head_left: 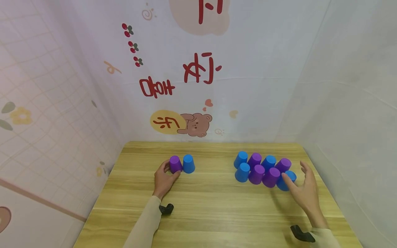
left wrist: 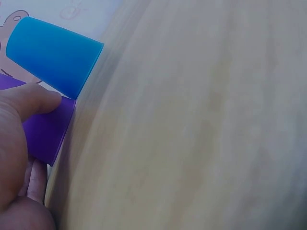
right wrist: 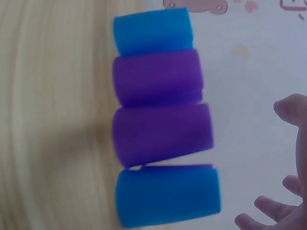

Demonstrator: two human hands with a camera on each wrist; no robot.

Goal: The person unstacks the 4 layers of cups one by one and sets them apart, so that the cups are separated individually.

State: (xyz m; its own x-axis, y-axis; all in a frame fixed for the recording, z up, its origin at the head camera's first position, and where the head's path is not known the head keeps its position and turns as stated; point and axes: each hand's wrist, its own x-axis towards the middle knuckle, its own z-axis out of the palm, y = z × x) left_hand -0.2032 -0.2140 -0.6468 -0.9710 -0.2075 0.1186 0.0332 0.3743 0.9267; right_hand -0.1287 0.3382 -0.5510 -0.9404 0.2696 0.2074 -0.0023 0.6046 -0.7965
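My left hand holds an upside-down purple cup between thumb and fingers, its rim at the table. Right beside it stands an upside-down blue cup. In the left wrist view the thumb lies across the purple cup, next to the blue cup. My right hand hovers with spread fingers by the blue cup at the near right end of a two-row group. The right wrist view shows that hand apart from the front row's end blue cup, holding nothing.
Several more upside-down cups, blue and purple, stand close together in two rows on the right of the wooden table. Printed white cloth hangs behind the table and along both sides.
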